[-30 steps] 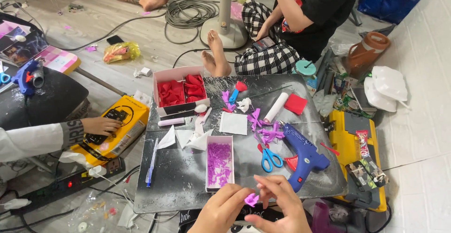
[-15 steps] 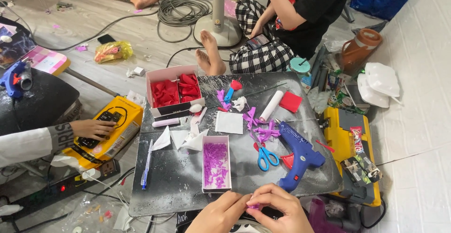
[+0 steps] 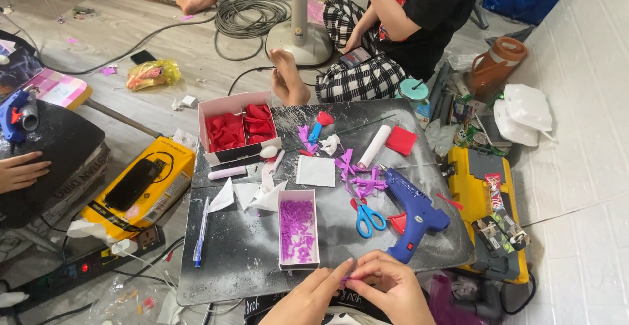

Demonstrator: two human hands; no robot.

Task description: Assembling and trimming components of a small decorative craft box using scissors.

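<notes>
- Purple, a tiny scrap of paper [image 3: 345,278] sits pinched between the fingertips of the left hand [image 3: 314,295] and the right hand [image 3: 392,289], both closed on it at the near edge of the dark, dusty board [image 3: 249,259].
- Just beyond the hands stands a narrow white cardboard box of purple shreds [image 3: 298,229], near the thumbs but apart from them.
- To the right, blue-handled scissors [image 3: 368,217] and a blue glue gun [image 3: 414,213] lie close, leaving little free board on that side.
- To the left, the board is barer, with only a blue pen [image 3: 200,232] near its left edge.
- Farther back, a white box of red petals [image 3: 237,129] sits at the far left corner.
- Another person's hand [image 3: 21,171] rests on a black surface, well apart.
</notes>
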